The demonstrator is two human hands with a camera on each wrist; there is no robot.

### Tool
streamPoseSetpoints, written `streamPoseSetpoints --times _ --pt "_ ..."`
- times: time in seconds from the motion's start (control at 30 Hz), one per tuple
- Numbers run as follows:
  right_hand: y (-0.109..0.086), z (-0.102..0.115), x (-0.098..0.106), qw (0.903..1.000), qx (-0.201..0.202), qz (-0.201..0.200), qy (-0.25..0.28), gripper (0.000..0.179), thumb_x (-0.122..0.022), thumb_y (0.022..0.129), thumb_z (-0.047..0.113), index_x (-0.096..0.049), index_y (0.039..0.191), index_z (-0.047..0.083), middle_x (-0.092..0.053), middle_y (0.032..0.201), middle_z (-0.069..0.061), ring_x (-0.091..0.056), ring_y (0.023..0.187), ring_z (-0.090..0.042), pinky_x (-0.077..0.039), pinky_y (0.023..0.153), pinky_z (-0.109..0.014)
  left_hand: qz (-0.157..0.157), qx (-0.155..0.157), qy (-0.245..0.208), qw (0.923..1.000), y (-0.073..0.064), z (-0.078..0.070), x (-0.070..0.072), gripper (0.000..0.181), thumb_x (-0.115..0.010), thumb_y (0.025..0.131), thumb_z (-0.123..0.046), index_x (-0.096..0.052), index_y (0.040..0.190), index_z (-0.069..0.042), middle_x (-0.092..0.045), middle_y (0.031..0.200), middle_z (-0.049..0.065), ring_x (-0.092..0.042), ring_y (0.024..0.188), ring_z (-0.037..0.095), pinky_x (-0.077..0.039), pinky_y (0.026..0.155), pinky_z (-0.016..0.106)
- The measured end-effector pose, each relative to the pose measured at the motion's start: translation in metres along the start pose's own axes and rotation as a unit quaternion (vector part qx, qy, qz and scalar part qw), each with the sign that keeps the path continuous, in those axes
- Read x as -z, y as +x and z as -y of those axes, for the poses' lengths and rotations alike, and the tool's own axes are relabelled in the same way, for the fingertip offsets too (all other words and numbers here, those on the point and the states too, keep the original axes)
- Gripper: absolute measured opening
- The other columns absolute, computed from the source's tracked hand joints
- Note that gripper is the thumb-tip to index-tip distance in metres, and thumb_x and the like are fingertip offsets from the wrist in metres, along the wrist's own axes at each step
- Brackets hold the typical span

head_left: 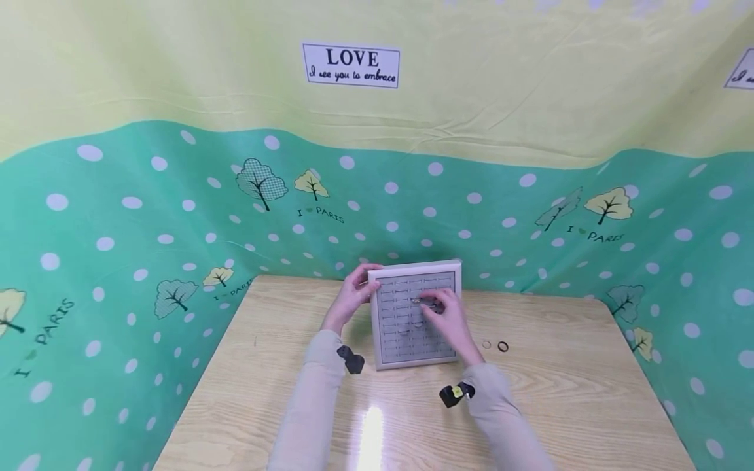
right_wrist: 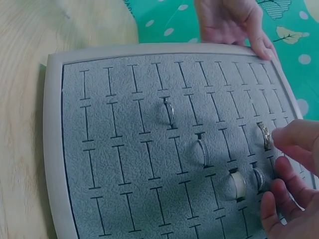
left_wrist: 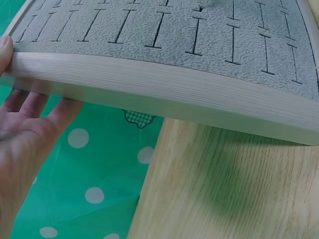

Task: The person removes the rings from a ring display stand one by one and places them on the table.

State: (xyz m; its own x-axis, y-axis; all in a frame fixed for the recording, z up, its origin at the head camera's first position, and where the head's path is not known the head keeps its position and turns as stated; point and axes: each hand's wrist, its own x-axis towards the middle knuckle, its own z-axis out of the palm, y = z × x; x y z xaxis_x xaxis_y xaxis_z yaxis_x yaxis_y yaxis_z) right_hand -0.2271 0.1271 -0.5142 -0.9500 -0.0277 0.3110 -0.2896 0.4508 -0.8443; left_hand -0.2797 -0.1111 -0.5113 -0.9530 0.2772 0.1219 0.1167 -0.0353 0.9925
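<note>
A ring display tray (head_left: 412, 353) with grey slotted padding and a pale frame leans up at the back of the table. My left hand (head_left: 349, 297) grips its left edge, thumb on the front, fingers behind the frame. In front of the padding is my right hand (head_left: 452, 320). In the right wrist view, one fingertip is right at a gold patterned ring (right_wrist: 264, 136) in a slot, with the other fingers bent and spread close by. Several other rings sit in slots, including a wide band (right_wrist: 238, 185), a silver ring (right_wrist: 203, 152) and a ring (right_wrist: 169, 112) nearer the left side.
On the wooden table (head_left: 565, 366), right of the tray, lie a dark ring (head_left: 502, 347) and a thin pale ring (head_left: 486, 344). A green and yellow printed cloth (head_left: 448, 216) hangs behind the table and along both sides.
</note>
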Motion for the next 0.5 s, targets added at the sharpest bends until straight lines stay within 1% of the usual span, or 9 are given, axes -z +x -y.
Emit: streamPoseSetpoints --times 0.1,0.17,0.33,0.5 --pt "0.000 0.000 -0.002 1.0000 -0.006 0.001 -0.002 0.023 -0.073 0.079 -0.001 -0.072 0.102 0.005 -0.055 0.102 -0.012 -0.050 0.096 -0.026 -0.047 0.083 -0.039 -0.001 0.001 0.001 1.0000 0.000 0.000 0.000 0.035 -0.059 0.095 -0.008 -0.054 0.130 -0.012 -0.058 0.124 0.017 -0.061 0.108 0.032 -0.055 0.084 0.044" --pt "0.000 0.000 -0.005 0.9999 -0.006 -0.005 -0.006 0.024 -0.074 0.078 -0.002 -0.072 0.101 0.005 -0.054 0.102 -0.012 -0.048 0.098 -0.027 -0.044 0.086 -0.040 -0.001 0.001 0.000 1.0000 0.000 0.000 0.000 0.035 -0.059 0.095 -0.008 -0.054 0.130 -0.012 -0.058 0.124 0.017 -0.061 0.107 0.032 -0.055 0.083 0.044" --pt "-0.002 -0.001 -0.015 0.9988 -0.001 -0.043 -0.022 0.021 -0.076 0.076 -0.002 -0.072 0.096 0.004 -0.055 0.098 -0.010 -0.045 0.098 -0.028 -0.038 0.087 -0.042 -0.003 0.002 -0.005 1.0000 0.000 0.000 0.000 0.036 -0.059 0.095 -0.007 -0.054 0.130 -0.011 -0.059 0.123 0.018 -0.062 0.105 0.031 -0.056 0.082 0.044" --pt "-0.002 -0.002 -0.024 0.9957 -0.003 -0.079 -0.048 0.014 -0.076 0.079 0.002 -0.071 0.092 0.005 -0.053 0.094 -0.008 -0.044 0.096 -0.027 -0.037 0.084 -0.039 0.001 -0.003 -0.005 1.0000 0.000 0.000 0.000 0.036 -0.060 0.095 -0.007 -0.053 0.130 -0.010 -0.058 0.122 0.019 -0.062 0.105 0.032 -0.055 0.082 0.045"
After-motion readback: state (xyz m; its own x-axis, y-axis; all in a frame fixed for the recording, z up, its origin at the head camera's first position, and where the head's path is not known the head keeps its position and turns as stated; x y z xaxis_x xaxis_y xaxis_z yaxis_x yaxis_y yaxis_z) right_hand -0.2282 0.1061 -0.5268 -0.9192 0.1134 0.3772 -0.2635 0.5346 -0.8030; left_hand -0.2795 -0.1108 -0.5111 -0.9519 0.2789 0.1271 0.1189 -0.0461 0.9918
